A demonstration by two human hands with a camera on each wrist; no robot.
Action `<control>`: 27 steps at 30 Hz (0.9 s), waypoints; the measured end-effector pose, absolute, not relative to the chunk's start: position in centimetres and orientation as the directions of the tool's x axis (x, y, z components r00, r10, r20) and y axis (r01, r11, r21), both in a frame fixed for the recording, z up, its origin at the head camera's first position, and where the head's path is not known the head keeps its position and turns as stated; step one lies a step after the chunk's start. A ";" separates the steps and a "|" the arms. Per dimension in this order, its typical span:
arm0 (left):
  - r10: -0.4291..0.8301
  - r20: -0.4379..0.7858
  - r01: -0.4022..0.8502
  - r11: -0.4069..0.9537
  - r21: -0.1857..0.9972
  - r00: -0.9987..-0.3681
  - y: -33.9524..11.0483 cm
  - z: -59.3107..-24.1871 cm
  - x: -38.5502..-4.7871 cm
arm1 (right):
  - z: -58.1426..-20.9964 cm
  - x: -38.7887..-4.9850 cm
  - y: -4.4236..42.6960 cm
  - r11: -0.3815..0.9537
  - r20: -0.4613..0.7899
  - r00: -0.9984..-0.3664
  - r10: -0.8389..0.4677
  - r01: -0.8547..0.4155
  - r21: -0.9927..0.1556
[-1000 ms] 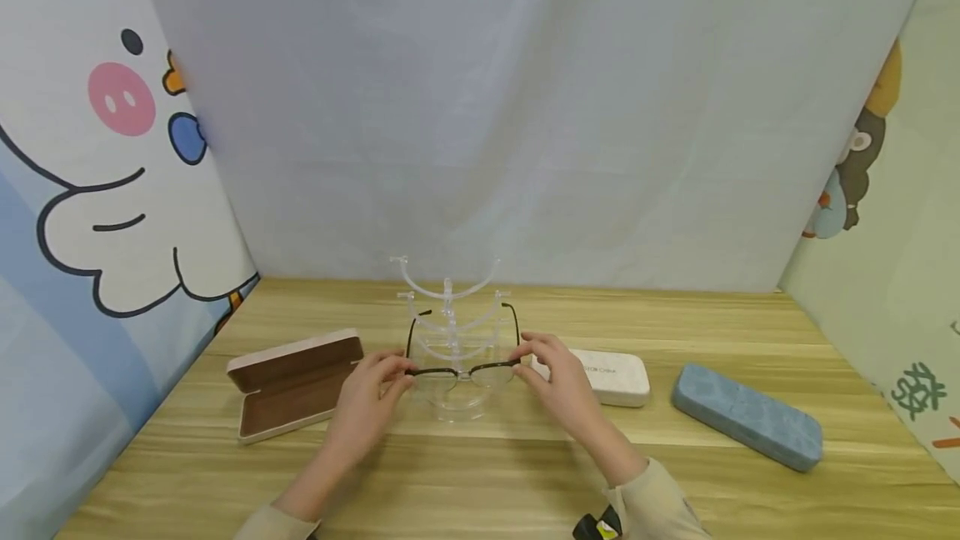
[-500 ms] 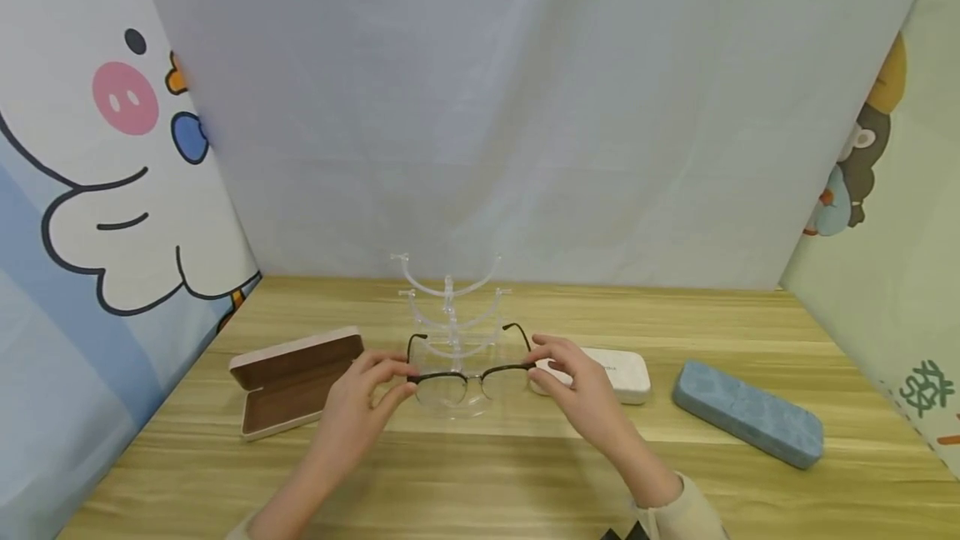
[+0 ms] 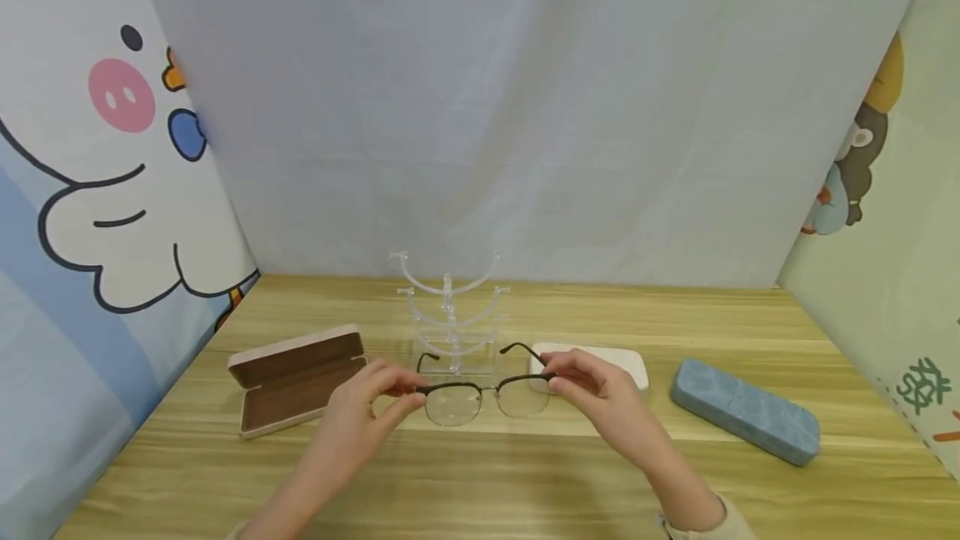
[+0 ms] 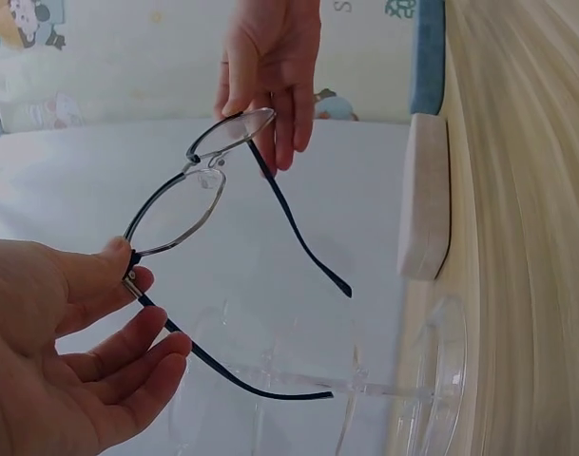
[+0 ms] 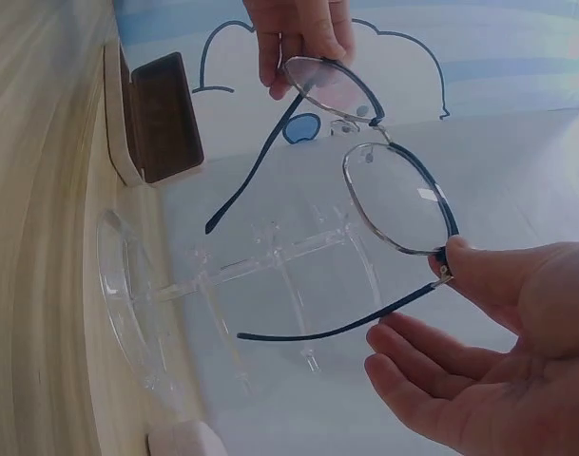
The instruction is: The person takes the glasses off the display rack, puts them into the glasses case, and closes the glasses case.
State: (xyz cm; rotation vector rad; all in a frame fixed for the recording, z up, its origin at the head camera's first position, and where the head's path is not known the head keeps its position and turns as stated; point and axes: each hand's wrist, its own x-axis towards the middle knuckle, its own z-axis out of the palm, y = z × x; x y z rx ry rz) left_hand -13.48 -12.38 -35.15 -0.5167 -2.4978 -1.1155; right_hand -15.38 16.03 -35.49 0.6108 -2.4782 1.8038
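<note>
A pair of eyeglasses (image 3: 489, 391) with a dark browline frame and clear lenses is held up in both hands, temples unfolded and pointing away from the person. My left hand (image 3: 369, 408) pinches the left hinge corner between thumb and fingers. At the opposite corner, my right hand (image 3: 606, 402) pinches the frame the same way. Just behind the glasses stands a clear tiered display stand (image 3: 450, 307), its curved arms bare. In the left wrist view the temples (image 4: 303, 249) reach toward the stand, apart from it as far as I can tell.
To the left lies an open glasses case (image 3: 300, 382) with a brown lining. A white case (image 3: 626, 365) sits behind the right hand, partly hidden. Farther right is a closed blue case (image 3: 746, 412). A pale curtain (image 3: 480, 107) hangs behind the wooden table (image 3: 480, 482).
Both hands have drawn the glasses off the stand, toward the person and slightly right. The stand and the cases have stayed put.
</note>
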 end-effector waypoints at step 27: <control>0.217 0.371 0.429 0.489 0.759 -0.903 -12.5 -35.3 -13.4 | -35.4 -14.9 16.7 -0.054 0.235 -0.872 -0.429 -0.234 -0.971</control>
